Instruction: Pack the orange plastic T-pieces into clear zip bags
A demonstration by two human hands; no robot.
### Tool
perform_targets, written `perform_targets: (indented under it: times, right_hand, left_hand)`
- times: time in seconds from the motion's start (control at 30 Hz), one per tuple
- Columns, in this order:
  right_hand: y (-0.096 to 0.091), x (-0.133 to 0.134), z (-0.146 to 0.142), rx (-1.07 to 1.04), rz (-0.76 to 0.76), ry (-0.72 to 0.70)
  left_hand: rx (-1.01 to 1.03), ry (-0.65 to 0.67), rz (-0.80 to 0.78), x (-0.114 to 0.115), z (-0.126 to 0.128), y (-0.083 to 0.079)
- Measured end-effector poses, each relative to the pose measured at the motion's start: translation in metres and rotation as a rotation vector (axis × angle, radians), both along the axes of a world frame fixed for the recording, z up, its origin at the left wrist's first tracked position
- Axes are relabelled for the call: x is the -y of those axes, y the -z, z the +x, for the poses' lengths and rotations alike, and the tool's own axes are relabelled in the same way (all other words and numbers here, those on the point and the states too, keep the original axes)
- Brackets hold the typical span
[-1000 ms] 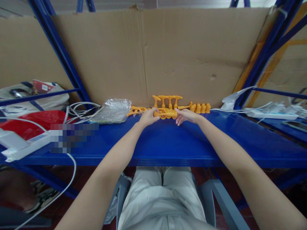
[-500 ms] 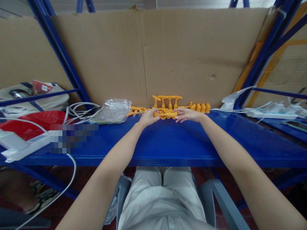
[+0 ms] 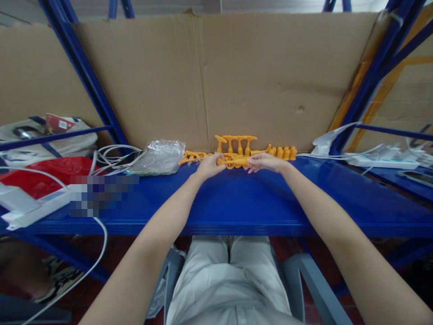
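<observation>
A cluster of orange plastic parts [image 3: 237,159] lies at the back of the blue shelf [image 3: 237,203], against the cardboard wall. My left hand [image 3: 209,165] is curled round the left end of the front orange piece. On the right end of that same piece, my right hand [image 3: 265,162] pinches with its fingers drawn together. Several orange T-shaped pegs [image 3: 237,142] stand upright just behind the hands. A row of small orange caps [image 3: 283,152] sits to the right, and a flat orange frame [image 3: 191,156] lies to the left.
A crumpled clear plastic bag [image 3: 158,155] and coiled white cables [image 3: 113,158] lie left of the parts. Further left are a red bag [image 3: 40,174] and a white box [image 3: 27,205]. A white power strip [image 3: 375,160] sits at right. Cardboard [image 3: 264,76] backs the shelf.
My right hand went from spread fingers beside the orange piece to fingers closed on its right end. My left hand has stayed put.
</observation>
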State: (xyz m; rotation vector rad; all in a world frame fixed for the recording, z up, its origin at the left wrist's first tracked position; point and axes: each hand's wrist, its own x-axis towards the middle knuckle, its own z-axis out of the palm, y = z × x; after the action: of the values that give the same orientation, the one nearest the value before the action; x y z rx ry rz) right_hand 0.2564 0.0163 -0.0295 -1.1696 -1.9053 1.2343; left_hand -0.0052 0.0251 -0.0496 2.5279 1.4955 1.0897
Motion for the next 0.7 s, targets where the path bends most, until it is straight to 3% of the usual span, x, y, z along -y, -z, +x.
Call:
perform_targets:
  times: [0.7]
  right_hand:
    - [-0.003,0.009,-0.013,0.035,-0.101,0.114]
  left_hand:
    - [-0.059,-0.017,0.011,0.000,0.000,0.000]
